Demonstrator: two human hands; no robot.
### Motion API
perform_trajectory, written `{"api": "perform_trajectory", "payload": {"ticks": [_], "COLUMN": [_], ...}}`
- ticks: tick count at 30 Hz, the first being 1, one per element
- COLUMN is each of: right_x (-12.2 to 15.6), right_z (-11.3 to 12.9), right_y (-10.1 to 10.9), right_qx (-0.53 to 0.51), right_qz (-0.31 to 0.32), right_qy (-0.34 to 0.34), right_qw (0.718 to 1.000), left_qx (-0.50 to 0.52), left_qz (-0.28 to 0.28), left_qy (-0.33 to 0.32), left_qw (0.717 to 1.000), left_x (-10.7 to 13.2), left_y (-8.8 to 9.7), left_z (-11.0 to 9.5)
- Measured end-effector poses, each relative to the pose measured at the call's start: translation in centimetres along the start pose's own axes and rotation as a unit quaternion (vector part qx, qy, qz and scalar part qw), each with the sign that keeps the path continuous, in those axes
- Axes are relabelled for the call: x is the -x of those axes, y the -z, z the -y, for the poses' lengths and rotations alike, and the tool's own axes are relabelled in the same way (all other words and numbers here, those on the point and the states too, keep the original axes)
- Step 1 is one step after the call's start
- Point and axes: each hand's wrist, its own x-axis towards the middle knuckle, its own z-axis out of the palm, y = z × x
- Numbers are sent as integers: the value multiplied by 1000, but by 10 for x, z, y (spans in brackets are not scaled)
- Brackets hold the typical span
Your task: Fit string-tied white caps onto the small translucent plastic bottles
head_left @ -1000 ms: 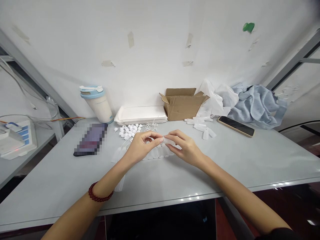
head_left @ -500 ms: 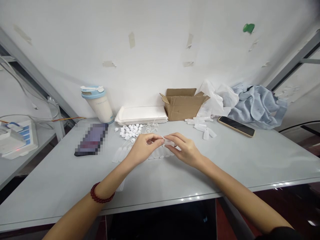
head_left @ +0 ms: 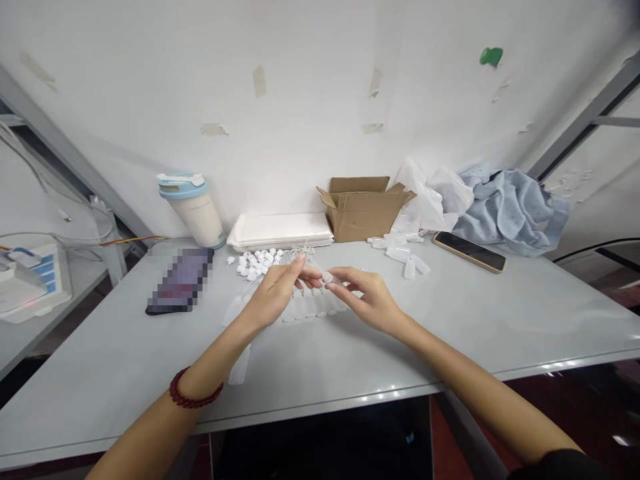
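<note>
My right hand (head_left: 373, 297) pinches a small translucent plastic bottle (head_left: 329, 277) between thumb and fingers above the table. My left hand (head_left: 277, 290) is beside it, its thumb raised apart and its fingers stretched toward the bottle; whether the fingertips touch it I cannot tell. Under and between the hands lies a row of similar translucent bottles (head_left: 313, 305), partly hidden by the left hand. Beyond the left hand is a pile of small white pointed caps (head_left: 257, 263), with several thin whitish pieces (head_left: 300, 253) to its right.
More translucent bottles (head_left: 399, 253) lie right of centre, before an open cardboard box (head_left: 367, 217). A white stack (head_left: 283, 230), a cup with a blue lid (head_left: 194, 210), two phones (head_left: 470, 252), white plastic bags (head_left: 425, 197) and blue cloth (head_left: 515, 213) surround the work area. One bottle (head_left: 240, 367) lies by my left wrist.
My left thumb has lifted away from the bottle, and the left hand has loosened and turned. My right hand keeps hold of the bottle. The view has shifted slightly.
</note>
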Motion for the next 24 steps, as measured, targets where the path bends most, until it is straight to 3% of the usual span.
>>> {"api": "perform_trajectory", "payload": {"ticks": [4, 7, 10, 14, 19, 24], "right_x": [-5, -8, -9, -8, -8, -8], "right_z": [7, 11, 12, 9, 7, 7], "right_y": [5, 8, 9, 7, 6, 5], "right_qx": [-163, -251, -301, -366, -403, -412], "right_qz": [10, 29, 46, 53, 61, 70], "right_qy": [-125, -171, -203, -223, -249, -255], "right_qw": [979, 952, 931, 902, 878, 872], "left_qx": [-101, -211, -270, -318, -357, -349], "left_qz": [-19, -72, -91, -58, -70, -61], "left_qy": [-125, -246, -315, -345, -366, -364], "left_qw": [987, 943, 905, 881, 857, 861], "left_x": [6, 9, 8, 7, 8, 9], "left_y": [-4, -10, -15, -17, -20, -21], "left_z": [2, 8, 12, 13, 14, 15]}}
